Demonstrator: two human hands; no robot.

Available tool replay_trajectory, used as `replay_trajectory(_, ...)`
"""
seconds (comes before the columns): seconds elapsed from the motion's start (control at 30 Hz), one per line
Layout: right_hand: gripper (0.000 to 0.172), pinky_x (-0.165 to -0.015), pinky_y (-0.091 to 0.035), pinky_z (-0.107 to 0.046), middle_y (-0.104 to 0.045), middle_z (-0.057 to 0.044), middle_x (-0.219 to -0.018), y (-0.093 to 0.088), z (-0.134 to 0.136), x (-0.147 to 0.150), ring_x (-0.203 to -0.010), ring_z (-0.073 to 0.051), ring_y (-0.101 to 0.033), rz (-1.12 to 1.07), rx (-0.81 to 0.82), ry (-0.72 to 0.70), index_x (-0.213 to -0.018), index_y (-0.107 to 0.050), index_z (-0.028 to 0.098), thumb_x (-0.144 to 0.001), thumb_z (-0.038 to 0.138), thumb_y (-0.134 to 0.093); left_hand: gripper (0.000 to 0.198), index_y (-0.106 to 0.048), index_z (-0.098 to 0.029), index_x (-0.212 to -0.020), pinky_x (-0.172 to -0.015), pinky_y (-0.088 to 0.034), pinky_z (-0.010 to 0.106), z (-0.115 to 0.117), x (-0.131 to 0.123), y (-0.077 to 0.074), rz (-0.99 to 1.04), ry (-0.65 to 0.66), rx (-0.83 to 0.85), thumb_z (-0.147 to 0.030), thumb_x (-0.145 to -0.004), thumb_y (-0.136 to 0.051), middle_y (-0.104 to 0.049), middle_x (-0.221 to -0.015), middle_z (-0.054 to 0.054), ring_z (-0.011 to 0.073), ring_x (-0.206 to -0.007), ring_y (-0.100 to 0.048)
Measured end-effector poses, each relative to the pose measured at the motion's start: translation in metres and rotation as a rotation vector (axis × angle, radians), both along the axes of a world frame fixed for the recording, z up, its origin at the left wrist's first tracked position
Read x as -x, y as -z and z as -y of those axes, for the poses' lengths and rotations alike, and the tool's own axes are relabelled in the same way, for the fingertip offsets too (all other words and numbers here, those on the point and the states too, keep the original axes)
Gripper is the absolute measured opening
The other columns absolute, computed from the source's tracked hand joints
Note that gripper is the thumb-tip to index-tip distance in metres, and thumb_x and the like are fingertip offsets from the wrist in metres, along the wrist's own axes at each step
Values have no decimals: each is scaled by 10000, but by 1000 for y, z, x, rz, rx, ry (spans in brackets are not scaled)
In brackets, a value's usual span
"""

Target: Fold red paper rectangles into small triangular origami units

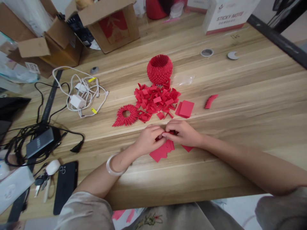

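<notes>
My left hand point(149, 138) and my right hand point(181, 132) meet fingertip to fingertip, both closed on a small piece of red paper point(169, 133), mostly hidden by the fingers. Flat red sheets point(163, 151) lie on the table just below them. Beyond my hands is a heap of small folded red pieces point(157, 98). Behind that heap stands a round red vase shape point(159, 71) built of folded pieces. A spiky red ring point(126, 115) lies left of the heap, and a stack of red squares point(186, 109) lies to its right.
White cables with chargers point(78, 101), black cords, a black phone point(65, 187) and keys lie at left. Cardboard boxes point(120, 28) and a sticky note box point(226, 17) stand along the back. A small curved red piece point(210, 101) lies at right.
</notes>
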State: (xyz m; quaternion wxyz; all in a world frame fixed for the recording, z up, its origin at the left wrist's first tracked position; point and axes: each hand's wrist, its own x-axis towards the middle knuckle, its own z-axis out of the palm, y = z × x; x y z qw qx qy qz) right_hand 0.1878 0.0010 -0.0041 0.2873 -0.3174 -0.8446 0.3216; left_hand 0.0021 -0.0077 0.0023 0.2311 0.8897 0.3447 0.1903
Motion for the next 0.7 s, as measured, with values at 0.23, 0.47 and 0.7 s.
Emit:
replay_trajectory(0.23,296,-585,-336,-224,-465,8,-576,0,0,0,-569,-108,-432,-6,-4,0,-605,-458,168,-872,289,-497,231,-457,-165,-622,-605,-369,250,0,0,0,-4,0,1,-233,-843,-464,-478,-592,-10,117,-583,-444)
replay_trajectory(0.47,300,-593,-341,-225,-466,5,-586,2,0,0,-582,-111,-443,-5,-7,-2,-613,-465,166,-879,304,-493,214,-453,-160,-625,-613,-368,248,0,-1,-1,10,4,2,-213,-830,-484,-468,-595,-11,116,-588,-442)
replay_trajectory(0.7,305,-586,-338,-225,-453,8,-579,2,0,0,-573,-110,-439,-1,-14,1,-611,-467,165,-880,307,-489,215,-452,-162,-622,-619,-375,248,0,-1,-1,8,3,8,-212,-830,-478,-468,-594,-13,116,-587,-446)
